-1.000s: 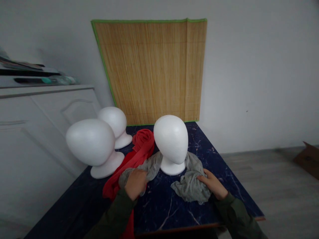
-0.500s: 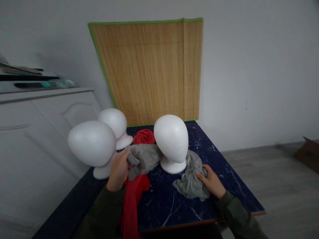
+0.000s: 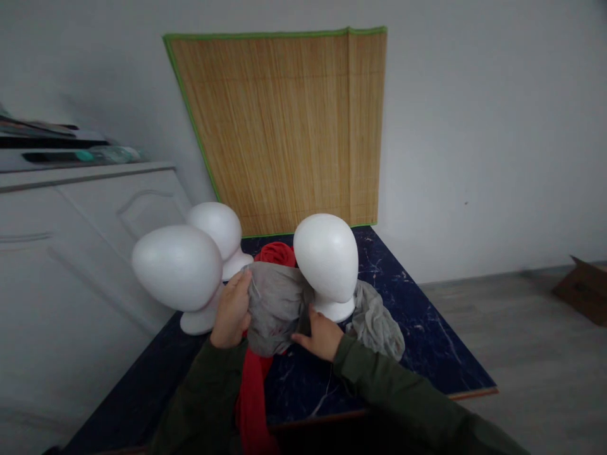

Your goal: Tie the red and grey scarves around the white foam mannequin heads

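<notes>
A thin grey scarf [image 3: 275, 306] passes behind the neck of a white foam mannequin head [image 3: 326, 256]; its other end lies bunched on the table to the right of the base. My left hand [image 3: 232, 309] pinches the left edge of the scarf and holds it up, spread out. At the scarf's lower right part, close to the foam base, my right hand [image 3: 322, 335] has its thumb and fingers closed on the cloth. Beneath the raised scarf a red cloth [image 3: 253, 392] runs toward the table's front edge, and a red bundle [image 3: 276, 254] sits behind.
Two more white foam heads, a near one [image 3: 177, 272] and a farther one [image 3: 215, 227], stand on the left. The dark blue marbled table [image 3: 427, 341] ends at a bamboo mat [image 3: 284, 133] on the wall. A white cabinet [image 3: 95, 253] adjoins on the left; a cardboard box [image 3: 581, 287] is on the floor.
My right hand has let go of the bunched right end and moved left to the scarf's left portion. That portion is now raised and spread wider by my left hand.
</notes>
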Available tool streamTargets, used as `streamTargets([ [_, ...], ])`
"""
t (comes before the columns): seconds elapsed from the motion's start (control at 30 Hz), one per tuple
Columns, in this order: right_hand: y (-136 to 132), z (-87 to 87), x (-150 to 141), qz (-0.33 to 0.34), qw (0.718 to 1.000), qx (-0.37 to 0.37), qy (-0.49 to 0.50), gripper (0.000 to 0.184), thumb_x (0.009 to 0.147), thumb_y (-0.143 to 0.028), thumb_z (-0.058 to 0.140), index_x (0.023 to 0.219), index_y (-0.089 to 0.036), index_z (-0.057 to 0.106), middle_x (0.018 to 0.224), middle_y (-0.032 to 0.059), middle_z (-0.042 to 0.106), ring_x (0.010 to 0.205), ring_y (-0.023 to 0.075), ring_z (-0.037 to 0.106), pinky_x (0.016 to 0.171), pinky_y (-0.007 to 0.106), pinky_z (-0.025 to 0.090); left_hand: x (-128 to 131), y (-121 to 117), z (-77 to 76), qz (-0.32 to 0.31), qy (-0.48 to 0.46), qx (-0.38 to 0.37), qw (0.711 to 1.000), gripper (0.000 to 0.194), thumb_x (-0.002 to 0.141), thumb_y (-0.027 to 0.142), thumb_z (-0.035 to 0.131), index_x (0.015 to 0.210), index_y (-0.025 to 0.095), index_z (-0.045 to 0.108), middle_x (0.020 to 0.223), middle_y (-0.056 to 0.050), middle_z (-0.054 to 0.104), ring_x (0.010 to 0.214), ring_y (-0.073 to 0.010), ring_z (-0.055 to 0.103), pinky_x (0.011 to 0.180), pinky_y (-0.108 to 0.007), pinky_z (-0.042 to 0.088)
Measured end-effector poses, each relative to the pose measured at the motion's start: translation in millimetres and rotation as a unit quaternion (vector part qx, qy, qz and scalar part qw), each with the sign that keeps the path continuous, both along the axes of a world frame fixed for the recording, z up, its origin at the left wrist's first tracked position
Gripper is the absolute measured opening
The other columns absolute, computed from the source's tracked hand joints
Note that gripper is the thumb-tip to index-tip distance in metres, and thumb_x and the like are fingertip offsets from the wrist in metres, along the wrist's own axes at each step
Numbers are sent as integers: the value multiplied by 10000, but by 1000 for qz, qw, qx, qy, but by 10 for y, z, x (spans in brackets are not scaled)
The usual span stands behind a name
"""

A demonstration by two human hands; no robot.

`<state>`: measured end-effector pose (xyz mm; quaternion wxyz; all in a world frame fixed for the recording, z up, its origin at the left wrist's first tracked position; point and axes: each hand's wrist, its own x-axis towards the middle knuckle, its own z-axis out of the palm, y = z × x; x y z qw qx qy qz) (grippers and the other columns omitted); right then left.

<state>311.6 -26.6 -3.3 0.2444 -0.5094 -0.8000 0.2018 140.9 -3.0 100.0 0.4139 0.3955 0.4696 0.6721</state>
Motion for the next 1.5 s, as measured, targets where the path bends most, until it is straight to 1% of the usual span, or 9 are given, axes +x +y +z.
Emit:
streamTargets([
  [0.27, 114, -45, -6, 142, 972, 122, -143, 192, 791, -196, 470, 775, -142, 654, 885, 118, 584, 870, 239, 553, 746, 340, 452, -344, 194, -215, 83, 184, 28, 979, 394, 705, 514, 448, 803, 145, 547, 679, -32, 624, 661, -172, 605, 599, -279, 481],
  [0.47, -105, 295, 391, 73, 977, 189, 64, 347, 823, -151, 402, 1147, -188, 523, 1072, 74, 596, 959, 171, 554, 834, 302, 451, -517, 262, -368, 146, 285, 35, 946, 410, 672, 429, 536, 969, 146, 538, 971, -110, 608, 945, -250, 557, 854, -403, 408],
  [0.67, -83, 650, 283, 65, 955, 202, 205, 262, 817, -159, 414, 1006, -174, 596, 999, 66, 635, 959, 160, 564, 866, 310, 435, 72, -303, -689, 20, 643, 90, 761, 774, 574, 569, 615, 1217, 181, 429, 1300, -136, 407, 1223, -340, 302, 1001, -513, 209],
  [0.77, -13, 844, 116, 59, 945, 163, 277, 225, 824, -181, 411, 932, -174, 607, 920, 51, 646, 869, 147, 587, 803, 292, 455, 339, -467, -824, -2, 678, 46, 733, 751, 591, 519, 634, 1228, 178, 425, 1316, -148, 384, 1218, -368, 297, 964, -525, 256],
  [1.0, 37, 990, -109, 77, 885, 106, 447, 185, 648, -185, 568, 818, -186, 495, 994, 43, 553, 871, 147, 545, 733, 270, 450, 56, -489, -595, 39, 545, 46, 836, 332, 763, 146, 370, 1046, 156, 544, 989, -102, 584, 941, -236, 530, 842, -368, 397],
  [1.1, 5, 773, -164, -18, 819, 54, 571, 270, 589, -193, 599, 736, -211, 373, 771, -39, 487, 631, 80, 484, 587, 200, 413, -30, -634, -576, 61, 442, 59, 893, 356, 733, 135, 360, 1035, 172, 545, 1010, -82, 588, 959, -226, 530, 858, -349, 400],
  [1.2, -48, 472, -210, -78, 830, -10, 552, 273, 620, -222, 581, 571, -207, 313, 536, -81, 343, 493, 68, 341, 487, 186, 313, 19, -817, -666, 70, 369, 48, 926, 354, 696, 134, 383, 1002, 200, 550, 979, -50, 610, 922, -214, 557, 815, -311, 431],
  [1.3, -117, 215, -245, 22, 860, -149, 487, 274, 701, -361, 534, 515, -190, 428, 486, -46, 411, 516, 107, 412, 526, 229, 345, 91, -956, -761, 66, 342, 47, 936, 360, 665, 115, 394, 978, 205, 547, 964, -37, 614, 893, -200, 568, 790, -293, 442],
  [1.5, -165, -30, -289, 73, 786, -370, 490, 475, 819, -490, 249, 860, -177, 603, 746, 47, 636, 777, 184, 579, 734, 327, 427, 143, -1075, -876, 50, 288, 84, 953, 327, 637, 63, 355, 887, 197, 518, 1024, -54, 605, 973, -196, 553, 840, -338, 440],
])
